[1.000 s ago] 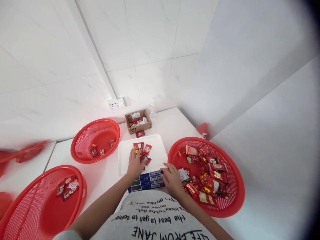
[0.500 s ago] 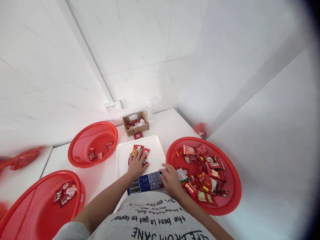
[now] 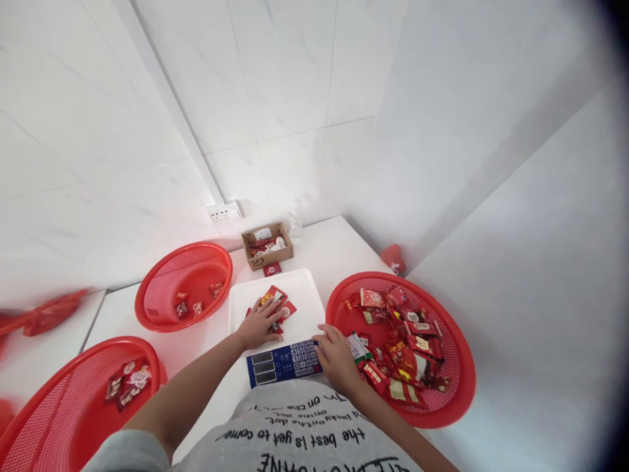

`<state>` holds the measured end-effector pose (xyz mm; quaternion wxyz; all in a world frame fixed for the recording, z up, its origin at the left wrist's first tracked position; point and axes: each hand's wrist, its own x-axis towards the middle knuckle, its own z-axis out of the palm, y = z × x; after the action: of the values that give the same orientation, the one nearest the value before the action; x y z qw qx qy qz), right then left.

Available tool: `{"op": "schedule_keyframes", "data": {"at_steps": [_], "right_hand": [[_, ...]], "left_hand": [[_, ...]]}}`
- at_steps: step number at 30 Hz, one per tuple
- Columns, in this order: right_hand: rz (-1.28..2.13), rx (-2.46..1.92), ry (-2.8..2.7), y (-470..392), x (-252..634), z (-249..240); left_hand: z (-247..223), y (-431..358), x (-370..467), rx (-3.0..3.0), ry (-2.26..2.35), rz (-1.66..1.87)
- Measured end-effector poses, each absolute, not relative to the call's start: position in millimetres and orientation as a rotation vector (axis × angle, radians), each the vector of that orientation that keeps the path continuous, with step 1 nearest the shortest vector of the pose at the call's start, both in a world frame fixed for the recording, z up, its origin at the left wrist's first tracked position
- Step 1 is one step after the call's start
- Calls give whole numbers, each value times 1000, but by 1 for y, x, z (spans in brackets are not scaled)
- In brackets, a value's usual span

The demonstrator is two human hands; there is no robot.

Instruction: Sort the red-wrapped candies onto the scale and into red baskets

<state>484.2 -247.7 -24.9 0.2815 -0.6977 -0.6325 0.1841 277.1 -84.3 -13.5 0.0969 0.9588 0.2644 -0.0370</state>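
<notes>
Palm down, my left hand [image 3: 260, 323] lies over several red snack packets [image 3: 276, 294] on the white pan [image 3: 304, 298] of a weighing scale. Its fingers are apart and lie across the wrappers, partly covering them. My right hand [image 3: 337, 357] rests at the right end of the scale's blue keypad panel [image 3: 285, 362], fingers stretched out over its edge, holding nothing that I can see. Close by on the right, a red mesh basket [image 3: 464, 367] holds many red and gold packets [image 3: 407, 351].
On the left stand two more red baskets [image 3: 147, 288], [image 3: 44, 400] with a few packets in each. Behind the scale is a small cardboard box [image 3: 270, 259] of packets, a single red packet [image 3: 272, 269] in front of it. A wall socket [image 3: 225, 212] sits above the white table [image 3: 339, 246].
My left hand has shifted a little left and towards me on the pan, uncovering more of the packets and the panel's displays. My right hand has stayed at the keypad.
</notes>
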Motion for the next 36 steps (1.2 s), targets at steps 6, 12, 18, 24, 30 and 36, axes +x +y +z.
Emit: {"op": "schedule_keyframes", "data": {"at_steps": [6, 12, 18, 24, 30, 36], "right_hand": [[501, -1855, -1682, -247, 484, -26], [483, -1859, -1686, -247, 484, -27], [494, -1882, -1684, -247, 484, -26], [503, -1877, -1688, -246, 484, -26], [479, -1878, -1689, -246, 484, -26], [491, -1885, -1685, -246, 484, -25]], "left_hand": [[-17, -115, 304, 2683, 1413, 133], [-21, -125, 327, 2424, 1783, 125], [-31, -117, 315, 2594, 1667, 130], [-29, -98, 294, 2831, 1236, 112], [-18, -83, 280, 2895, 912, 23], [-21, -112, 300, 2778, 1473, 146]]}}
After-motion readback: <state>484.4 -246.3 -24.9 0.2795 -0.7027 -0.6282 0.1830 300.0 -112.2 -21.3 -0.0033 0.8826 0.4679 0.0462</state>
